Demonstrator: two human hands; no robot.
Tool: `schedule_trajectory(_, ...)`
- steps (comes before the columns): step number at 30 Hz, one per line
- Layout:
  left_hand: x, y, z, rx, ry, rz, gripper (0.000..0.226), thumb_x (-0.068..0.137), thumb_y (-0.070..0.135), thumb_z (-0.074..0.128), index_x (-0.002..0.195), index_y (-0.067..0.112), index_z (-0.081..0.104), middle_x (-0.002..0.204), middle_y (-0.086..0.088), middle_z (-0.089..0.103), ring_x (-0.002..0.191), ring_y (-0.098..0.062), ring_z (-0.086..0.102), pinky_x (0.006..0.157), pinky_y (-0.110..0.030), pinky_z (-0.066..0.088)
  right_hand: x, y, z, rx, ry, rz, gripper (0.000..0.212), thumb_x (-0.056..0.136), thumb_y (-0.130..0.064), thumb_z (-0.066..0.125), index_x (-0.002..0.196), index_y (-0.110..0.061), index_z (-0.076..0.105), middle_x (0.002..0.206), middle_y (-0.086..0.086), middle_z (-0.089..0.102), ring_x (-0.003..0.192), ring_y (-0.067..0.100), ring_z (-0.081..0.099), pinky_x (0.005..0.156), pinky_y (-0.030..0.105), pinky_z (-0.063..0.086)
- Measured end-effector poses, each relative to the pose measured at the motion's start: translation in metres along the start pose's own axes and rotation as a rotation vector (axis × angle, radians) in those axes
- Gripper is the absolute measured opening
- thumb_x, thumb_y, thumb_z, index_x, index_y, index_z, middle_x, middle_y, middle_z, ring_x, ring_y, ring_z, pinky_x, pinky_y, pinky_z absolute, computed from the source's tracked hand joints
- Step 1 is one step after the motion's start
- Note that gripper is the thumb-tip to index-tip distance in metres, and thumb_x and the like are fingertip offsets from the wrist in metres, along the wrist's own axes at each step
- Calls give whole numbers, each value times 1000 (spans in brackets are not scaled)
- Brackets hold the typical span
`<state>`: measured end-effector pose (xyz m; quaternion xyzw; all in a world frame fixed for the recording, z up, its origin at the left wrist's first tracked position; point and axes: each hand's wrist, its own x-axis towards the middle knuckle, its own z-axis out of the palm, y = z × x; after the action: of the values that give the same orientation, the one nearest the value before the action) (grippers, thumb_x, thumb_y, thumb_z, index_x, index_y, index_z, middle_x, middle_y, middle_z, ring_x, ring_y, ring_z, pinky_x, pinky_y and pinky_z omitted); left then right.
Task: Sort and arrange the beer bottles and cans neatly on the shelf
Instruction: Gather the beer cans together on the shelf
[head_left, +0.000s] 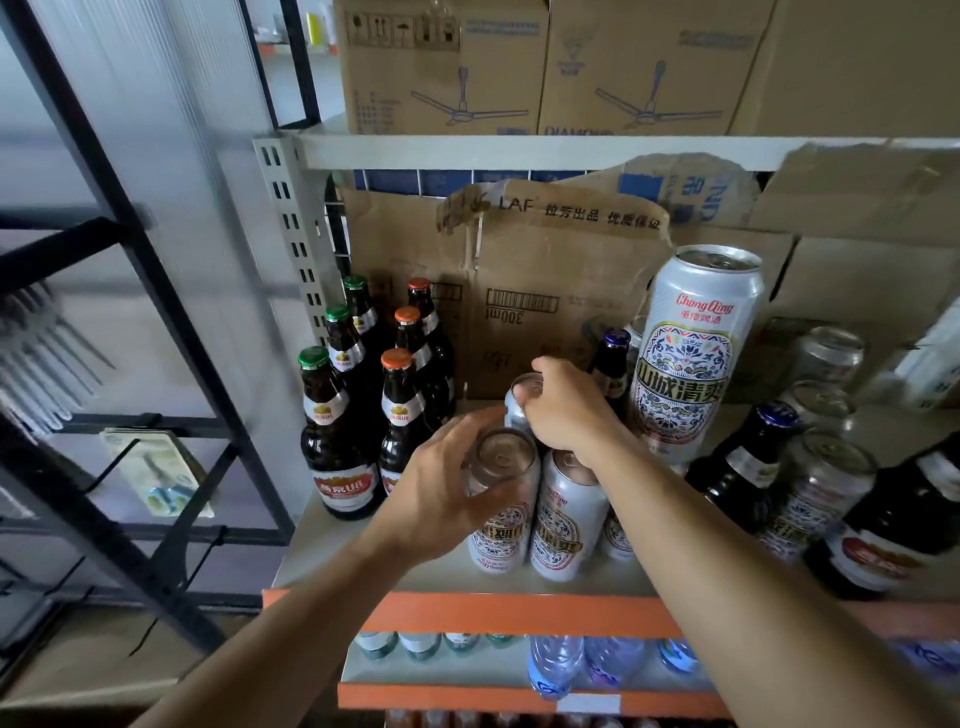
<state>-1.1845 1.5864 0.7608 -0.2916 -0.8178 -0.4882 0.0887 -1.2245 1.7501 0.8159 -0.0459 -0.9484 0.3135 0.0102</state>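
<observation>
On the orange-edged shelf (519, 613) my left hand (441, 483) grips a white beer can (501, 499) near its top at the front. My right hand (566, 410) grips the top of another can (519, 400) behind it. A third white can (563, 525) stands beside the first, under my right wrist. Brown bottles stand in two rows at the left: green-capped ones (337, 441) and orange-capped ones (402, 415). A tall white can (691, 353) stands raised behind my right hand. Dark blue-capped bottles (748, 467) and more cans (821, 483) are mixed at the right.
Torn cardboard (545, 291) lines the back of the shelf. Cardboard fan boxes (441, 67) sit on the shelf above. Plastic water bottles (556, 665) fill the shelf below. A black metal rack (130, 312) stands at the left.
</observation>
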Motion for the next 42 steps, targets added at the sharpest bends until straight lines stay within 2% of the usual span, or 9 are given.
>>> schedule_trajectory(4, -3, -3, -2, 21, -27, -34, 55, 79, 46, 75, 124, 17, 62, 112, 10, 64, 95, -7, 66, 78, -34, 59, -3, 2, 1, -32, 10, -22, 46, 102, -27, 47, 141, -2, 44, 145, 18, 48, 133, 34, 44, 104, 37, 39)
schedule_trajectory(10, -10, -3, -8, 17, -24, -26, 53, 81, 52, 67, 126, 25, 63, 121, 23, 59, 107, 1, 62, 80, -27, 59, -2, 5, 3, -39, 16, -47, 47, 102, -27, 46, 142, -3, 43, 146, 16, 47, 134, 32, 44, 104, 34, 37)
schedule_trajectory(14, -11, 1, -16, 149, 16, 76, 34, 86, 29, 71, 119, 22, 69, 125, 35, 51, 103, 15, 58, 80, -20, 56, -1, 7, 3, -33, 4, -51, 49, 103, -28, 46, 145, -4, 40, 148, 16, 45, 135, 32, 43, 104, 35, 37)
schedule_trajectory(17, -12, 2, -18, 226, 33, 140, 29, 85, 10, 71, 114, 13, 72, 127, 28, 50, 110, 26, 46, 88, -4, 45, -2, 6, 3, -40, 3, -52, 48, 103, -28, 45, 144, -4, 41, 147, 16, 45, 134, 32, 43, 103, 35, 37)
schedule_trajectory(22, -12, -3, -18, 143, 43, 8, 31, 88, 9, 69, 116, 22, 71, 125, 20, 54, 116, 21, 45, 94, -8, 45, -1, 6, 6, -74, 27, -62, 43, 103, -26, 46, 136, 0, 47, 141, 18, 50, 130, 34, 45, 102, 36, 38)
schedule_trajectory(27, -16, -2, -15, 82, 61, -97, 38, 88, 14, 69, 122, 32, 65, 111, 37, 58, 103, 17, 58, 79, -10, 50, -4, 4, 6, -41, 80, -88, 40, 103, -22, 45, 135, 1, 49, 139, 19, 51, 129, 33, 47, 102, 35, 36)
schedule_trajectory(31, -20, -3, -13, 61, 16, -147, 44, 89, 10, 68, 130, 23, 58, 87, 45, 61, 90, 25, 57, 72, 0, 42, -13, -3, -2, 61, 197, -193, 38, 101, -16, 46, 137, -3, 51, 140, 14, 54, 127, 27, 52, 106, 33, 39)
schedule_trajectory(35, -23, -8, -8, -12, -92, -199, 36, 89, 16, 69, 121, 31, 61, 104, 31, 68, 100, 11, 63, 84, -11, 50, -30, -9, -15, 105, 246, -270, 37, 100, -13, 47, 135, -6, 55, 137, 10, 58, 126, 23, 53, 105, 29, 40)
schedule_trajectory(42, -19, -22, 6, -7, -145, -351, 72, 62, 56, 80, 124, 32, 53, 114, 16, 69, 107, 2, 63, 93, -37, 54, -57, -6, -18, 189, 241, -312, 32, 96, -15, 54, 126, -7, 64, 122, 6, 69, 113, 15, 63, 95, 26, 49)
